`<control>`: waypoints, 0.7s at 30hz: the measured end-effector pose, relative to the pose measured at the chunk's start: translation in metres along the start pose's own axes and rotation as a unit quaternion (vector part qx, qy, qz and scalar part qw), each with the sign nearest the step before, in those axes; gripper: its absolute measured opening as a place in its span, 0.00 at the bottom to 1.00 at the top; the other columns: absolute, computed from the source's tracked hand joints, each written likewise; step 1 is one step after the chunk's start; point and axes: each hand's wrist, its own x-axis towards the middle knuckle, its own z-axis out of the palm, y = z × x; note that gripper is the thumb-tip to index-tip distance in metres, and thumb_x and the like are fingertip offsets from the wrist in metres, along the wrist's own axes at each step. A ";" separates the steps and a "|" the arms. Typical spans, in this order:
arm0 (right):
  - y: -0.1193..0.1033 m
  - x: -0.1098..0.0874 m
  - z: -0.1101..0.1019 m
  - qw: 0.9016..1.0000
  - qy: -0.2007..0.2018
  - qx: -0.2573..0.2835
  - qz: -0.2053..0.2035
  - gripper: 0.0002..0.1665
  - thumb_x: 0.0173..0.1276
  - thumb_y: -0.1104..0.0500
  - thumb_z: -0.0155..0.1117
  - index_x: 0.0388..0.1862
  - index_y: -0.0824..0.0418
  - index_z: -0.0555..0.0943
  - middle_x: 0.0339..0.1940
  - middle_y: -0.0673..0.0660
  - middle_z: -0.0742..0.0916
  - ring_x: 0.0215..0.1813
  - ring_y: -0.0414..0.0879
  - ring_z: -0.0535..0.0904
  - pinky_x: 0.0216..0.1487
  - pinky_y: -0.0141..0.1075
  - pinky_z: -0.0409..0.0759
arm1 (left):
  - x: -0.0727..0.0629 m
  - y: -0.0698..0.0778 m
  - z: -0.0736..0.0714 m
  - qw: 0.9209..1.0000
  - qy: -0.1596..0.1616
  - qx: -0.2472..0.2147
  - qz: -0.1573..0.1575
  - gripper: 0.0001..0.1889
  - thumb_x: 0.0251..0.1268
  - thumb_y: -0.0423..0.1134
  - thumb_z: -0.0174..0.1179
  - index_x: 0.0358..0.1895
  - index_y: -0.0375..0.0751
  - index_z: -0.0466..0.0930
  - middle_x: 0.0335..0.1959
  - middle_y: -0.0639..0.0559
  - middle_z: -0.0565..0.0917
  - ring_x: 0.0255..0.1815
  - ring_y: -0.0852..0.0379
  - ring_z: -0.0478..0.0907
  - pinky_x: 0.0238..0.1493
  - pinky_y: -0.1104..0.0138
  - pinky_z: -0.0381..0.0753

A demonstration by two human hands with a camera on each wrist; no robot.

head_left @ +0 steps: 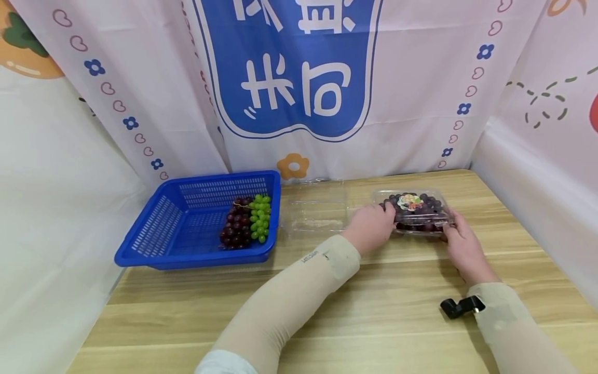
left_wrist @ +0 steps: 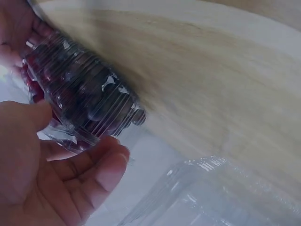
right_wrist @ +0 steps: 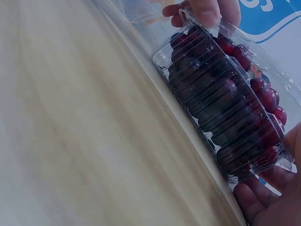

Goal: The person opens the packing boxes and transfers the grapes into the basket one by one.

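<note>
A clear plastic clamshell box full of dark red grapes is at the right of the table, a colourful round sticker on its lid. My left hand holds its left end, thumb at the side and fingers around the lower edge in the left wrist view. At the opposite end, my right hand grips the corner between thumb and fingers. The lid appears closed over the grapes. Whether the base touches the table, I cannot tell.
Left of the hands lies another clear plastic box. Beside it stands a blue plastic basket holding a dark red grape bunch and a green one. A printed cloth hangs behind the wooden table.
</note>
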 end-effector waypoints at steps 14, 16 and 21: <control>0.003 -0.001 -0.012 1.000 0.001 -0.020 -0.023 0.33 0.83 0.59 0.32 0.85 0.52 0.47 0.80 0.72 0.57 0.77 0.70 0.52 0.72 0.66 0.52 | 0.001 0.005 0.008 0.999 0.037 0.020 0.031 0.28 0.82 0.48 0.43 0.75 0.35 0.62 0.48 0.49 0.84 0.40 0.57 0.83 0.33 0.68 0.85; 0.003 0.000 -0.012 0.999 -0.002 -0.027 -0.029 0.34 0.83 0.60 0.33 0.85 0.52 0.48 0.80 0.72 0.57 0.77 0.72 0.52 0.72 0.68 0.51 | -0.001 0.008 0.007 0.998 0.053 0.017 0.005 0.32 0.80 0.55 0.46 0.74 0.36 0.64 0.39 0.51 0.85 0.32 0.59 0.82 0.26 0.68 0.83; 0.002 0.003 -0.009 0.998 -0.006 -0.033 -0.044 0.35 0.82 0.62 0.35 0.85 0.53 0.49 0.80 0.71 0.56 0.77 0.72 0.51 0.73 0.67 0.48 | -0.003 0.013 0.004 0.996 0.070 0.026 -0.043 0.38 0.79 0.63 0.41 0.74 0.34 0.64 0.35 0.51 0.85 0.23 0.61 0.79 0.19 0.68 0.79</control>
